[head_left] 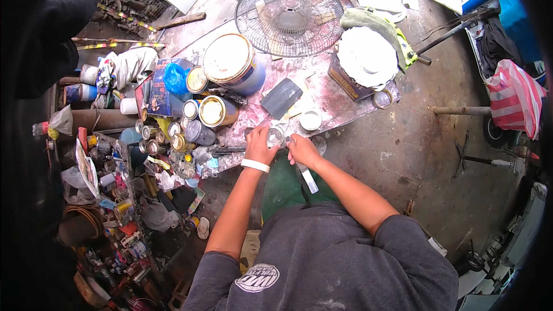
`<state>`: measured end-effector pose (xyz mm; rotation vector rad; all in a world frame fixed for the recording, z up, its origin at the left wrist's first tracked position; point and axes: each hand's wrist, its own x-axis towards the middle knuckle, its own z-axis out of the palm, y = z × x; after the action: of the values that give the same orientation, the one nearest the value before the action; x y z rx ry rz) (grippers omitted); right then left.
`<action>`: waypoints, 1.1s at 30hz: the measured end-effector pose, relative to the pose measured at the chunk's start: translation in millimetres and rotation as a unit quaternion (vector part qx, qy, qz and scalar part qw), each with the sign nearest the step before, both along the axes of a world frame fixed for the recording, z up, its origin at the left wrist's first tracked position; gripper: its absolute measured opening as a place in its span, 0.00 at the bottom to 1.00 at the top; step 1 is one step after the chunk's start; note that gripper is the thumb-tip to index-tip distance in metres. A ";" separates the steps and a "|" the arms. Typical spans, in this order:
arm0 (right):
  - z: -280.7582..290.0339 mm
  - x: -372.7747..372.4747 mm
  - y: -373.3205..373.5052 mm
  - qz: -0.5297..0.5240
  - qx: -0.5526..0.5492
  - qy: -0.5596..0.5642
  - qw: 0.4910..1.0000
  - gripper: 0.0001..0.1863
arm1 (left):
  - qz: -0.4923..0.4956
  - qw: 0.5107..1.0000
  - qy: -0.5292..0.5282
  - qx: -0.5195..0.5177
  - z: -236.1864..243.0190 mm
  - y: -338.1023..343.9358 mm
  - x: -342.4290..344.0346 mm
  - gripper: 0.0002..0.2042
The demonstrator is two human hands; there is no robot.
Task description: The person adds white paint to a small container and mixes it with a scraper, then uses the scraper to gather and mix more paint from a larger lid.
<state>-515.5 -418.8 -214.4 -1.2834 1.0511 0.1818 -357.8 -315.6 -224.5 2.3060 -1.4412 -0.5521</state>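
My left hand grips a small round clear container at the near edge of the paint-stained table. Just right of it, my right hand holds a flat metal blade tool, its pale strip pointing down toward my body. Beyond my hands lie a dark grey flat sheet on a pale board and, to the right, a white tub. Paint cans stand to the left of my hands.
A fan guard, a large pail and a white crumpled item occupy the table. Crowded cans and jars fill the left side. Metal poles and a striped bag stand at the right.
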 end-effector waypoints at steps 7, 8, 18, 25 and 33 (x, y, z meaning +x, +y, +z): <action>-15.6 13.5 0.3 -0.001 -0.042 0.006 0.999 0.12 | 0.014 0.997 -0.031 0.071 9.6 -19.3 -11.3 0.33; -14.9 14.8 0.8 -0.003 -0.047 0.010 0.999 0.12 | 0.013 0.996 -0.036 0.077 10.5 -20.0 -11.8 0.32; -17.2 21.7 12.1 -0.039 -0.004 0.026 0.999 0.11 | -0.007 0.994 -0.057 0.094 6.0 -22.3 -9.4 0.29; -46.6 7.8 14.3 -0.022 -0.013 -0.067 0.997 0.11 | -0.022 0.995 -0.061 0.082 9.6 -24.8 -11.6 0.28; -27.6 13.6 21.0 -0.113 0.019 -0.012 0.993 0.11 | -0.020 0.994 -0.045 0.099 12.0 -26.4 -12.0 0.32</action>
<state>-501.8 -397.8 -242.1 -1.1208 1.1567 0.0138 -369.8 -342.0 -212.5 2.4882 -1.5384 -0.6355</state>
